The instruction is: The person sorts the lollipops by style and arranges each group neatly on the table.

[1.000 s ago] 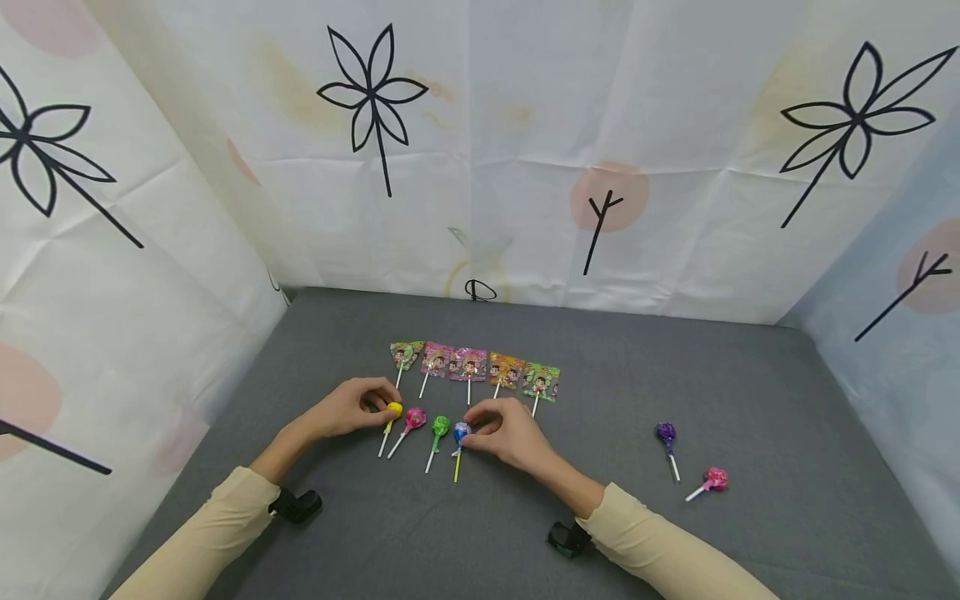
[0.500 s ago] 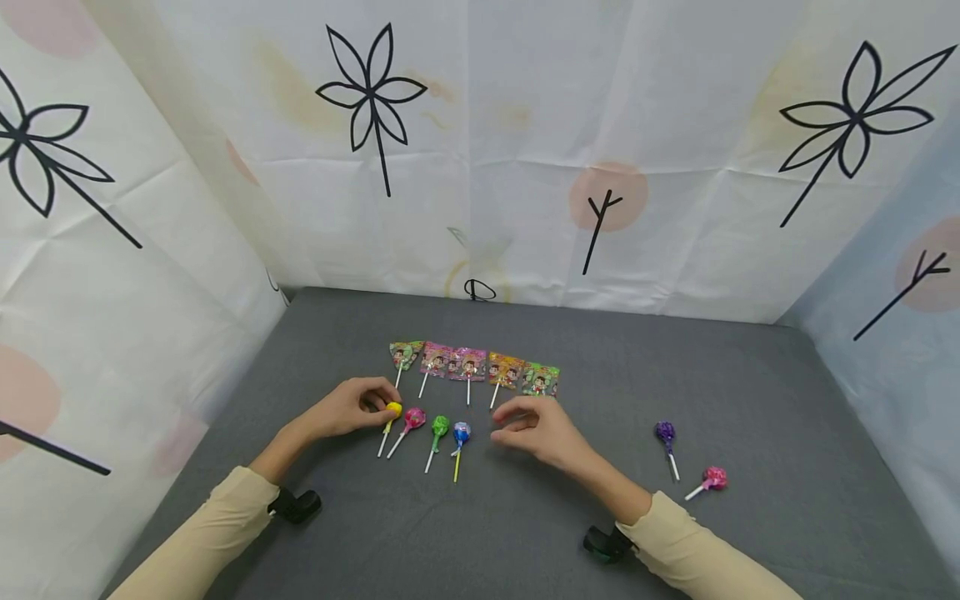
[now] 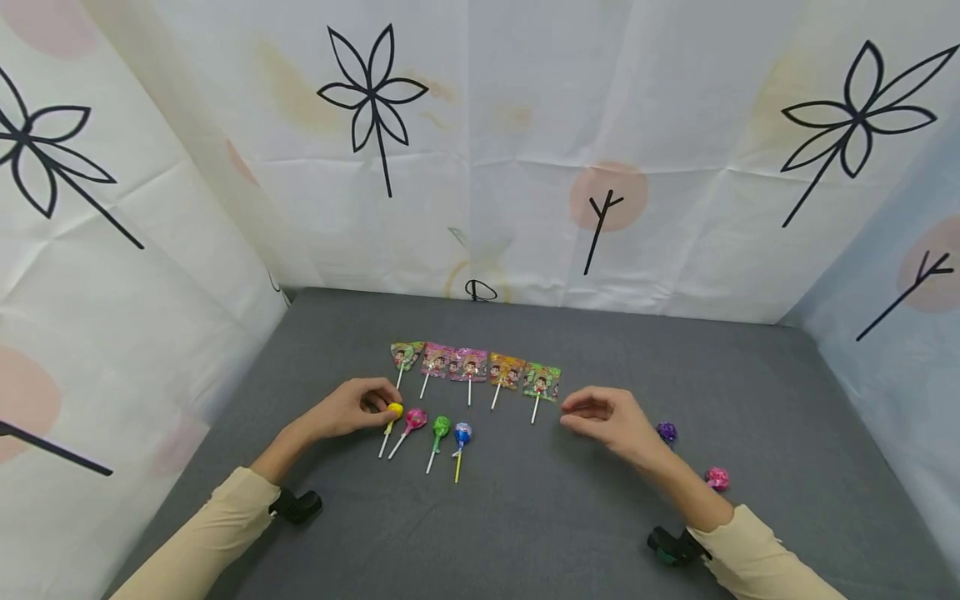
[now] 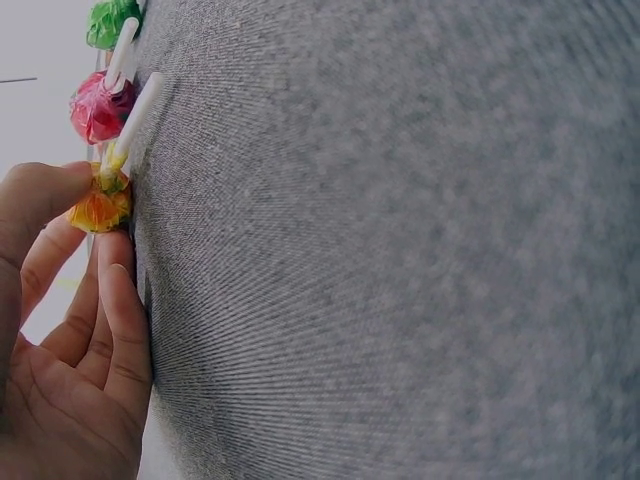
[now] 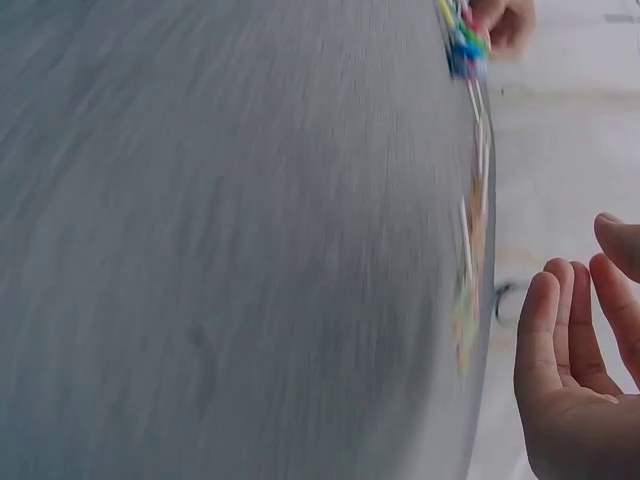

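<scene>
My left hand (image 3: 358,406) pinches the head of a yellow lollipop (image 3: 394,410) between thumb and fingers; its stick points toward me. In the left wrist view the thumb lies on the wrapper of this yellow lollipop (image 4: 102,205). A pink lollipop (image 3: 416,418), a green lollipop (image 3: 441,426) and a blue lollipop (image 3: 462,433) with a yellow stick lie in a row to its right. My right hand (image 3: 611,421) holds nothing, its fingers loosely bent above the table. A purple lollipop (image 3: 667,432) and another pink lollipop (image 3: 717,478) lie beyond it, their sticks hidden by the right arm.
Behind the front row, several flat-wrapped lollipops (image 3: 469,365) lie side by side, sticks toward me. The grey cloth tabletop (image 3: 480,533) is bordered by white printed fabric walls (image 3: 517,108) at the back and sides.
My right hand has let go of the blue lollipop and moved right, past the flat-wrapped row toward the purple one. My left hand has stayed on the yellow lollipop.
</scene>
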The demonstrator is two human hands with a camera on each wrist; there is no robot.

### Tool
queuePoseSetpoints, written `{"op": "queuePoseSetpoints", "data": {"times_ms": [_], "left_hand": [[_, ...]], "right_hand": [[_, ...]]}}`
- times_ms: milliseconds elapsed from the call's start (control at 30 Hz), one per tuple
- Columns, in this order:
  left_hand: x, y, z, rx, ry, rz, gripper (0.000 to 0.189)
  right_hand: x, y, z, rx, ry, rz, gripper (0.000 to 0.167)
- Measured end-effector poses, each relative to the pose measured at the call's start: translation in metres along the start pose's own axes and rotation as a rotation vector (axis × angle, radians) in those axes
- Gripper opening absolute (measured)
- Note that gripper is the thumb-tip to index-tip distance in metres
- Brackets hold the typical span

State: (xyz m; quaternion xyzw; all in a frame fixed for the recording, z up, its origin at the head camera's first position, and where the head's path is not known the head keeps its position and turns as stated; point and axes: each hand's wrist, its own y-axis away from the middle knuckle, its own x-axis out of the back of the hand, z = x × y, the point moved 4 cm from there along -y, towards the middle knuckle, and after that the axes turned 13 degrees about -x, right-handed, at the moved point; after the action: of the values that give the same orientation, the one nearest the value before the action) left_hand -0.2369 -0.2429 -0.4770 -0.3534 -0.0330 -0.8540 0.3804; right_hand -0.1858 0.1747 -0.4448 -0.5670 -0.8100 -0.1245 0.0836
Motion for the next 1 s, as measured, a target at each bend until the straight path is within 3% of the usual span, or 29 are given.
{"op": "queuePoseSetpoints", "data": {"times_ms": [167, 433, 800, 1000], "left_hand": [[0.000, 0.000, -0.003, 0.001, -0.008, -0.001, 0.013], [0.000, 0.000, -0.002, -0.024, -0.025, 0.006, 0.012], [-0.001, 0.000, -0.004, 0.007, -0.014, -0.014, 0.014], [-0.001, 0.000, -0.005, 0.016, -0.006, -0.016, 0.015]], "right_hand": [[0.036, 0.015, 0.005, -0.019, 0.063, 0.070, 0.027], [0.081, 0.041, 0.017, -0.058, 0.141, 0.119, 0.029], [0.115, 0.057, 0.035, -0.120, 0.183, 0.169, 0.033], [0.123, 0.060, 0.043, -0.102, 0.224, 0.160, 0.040]]}}
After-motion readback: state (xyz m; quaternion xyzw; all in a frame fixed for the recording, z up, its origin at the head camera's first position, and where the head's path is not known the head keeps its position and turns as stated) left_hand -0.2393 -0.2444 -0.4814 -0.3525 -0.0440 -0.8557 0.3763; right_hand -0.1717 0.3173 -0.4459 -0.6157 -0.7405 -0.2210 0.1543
